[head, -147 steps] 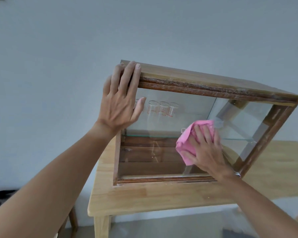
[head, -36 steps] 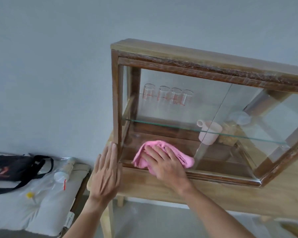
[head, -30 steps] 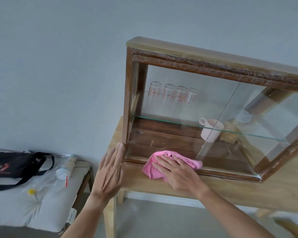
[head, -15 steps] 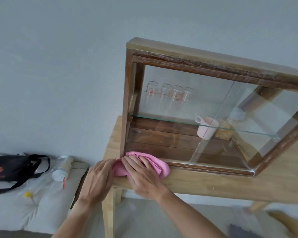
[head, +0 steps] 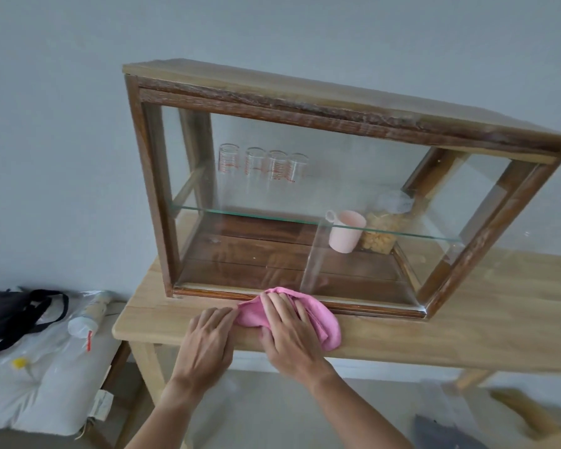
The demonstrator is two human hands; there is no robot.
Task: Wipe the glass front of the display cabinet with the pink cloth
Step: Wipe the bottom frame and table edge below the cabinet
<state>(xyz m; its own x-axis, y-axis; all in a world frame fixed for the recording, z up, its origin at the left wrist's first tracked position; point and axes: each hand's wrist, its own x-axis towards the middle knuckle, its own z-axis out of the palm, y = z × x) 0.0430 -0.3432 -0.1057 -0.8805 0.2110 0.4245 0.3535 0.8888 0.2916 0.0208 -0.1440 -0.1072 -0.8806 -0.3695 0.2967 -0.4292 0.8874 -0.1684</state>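
The dark wooden display cabinet point(head: 153, 189) stands on a light wooden table point(head: 467, 335), its glass front point(head: 305, 176) facing me. The pink cloth point(head: 324, 322) lies bunched on the table just in front of the cabinet's bottom rail, off the glass. My right hand point(head: 289, 335) presses flat on top of the cloth. My left hand point(head: 208, 345) rests on the table beside it, fingertips pinching the cloth's left edge. Inside, several marked glasses point(head: 259, 166) stand at the back, with a pink mug point(head: 345, 231) and a jar of snacks point(head: 381, 234) lower right.
A white cushion point(head: 39, 384) lies low at the left with a black bag point(head: 10, 315) and a tube point(head: 88, 315) on it. The wall is right behind the cabinet. The table's front edge runs under my hands; the floor shows below.
My right hand has slid the cloth down off the glass onto the table in front of the cabinet. My left hand left the cabinet's left post and came over to the cloth's edge.
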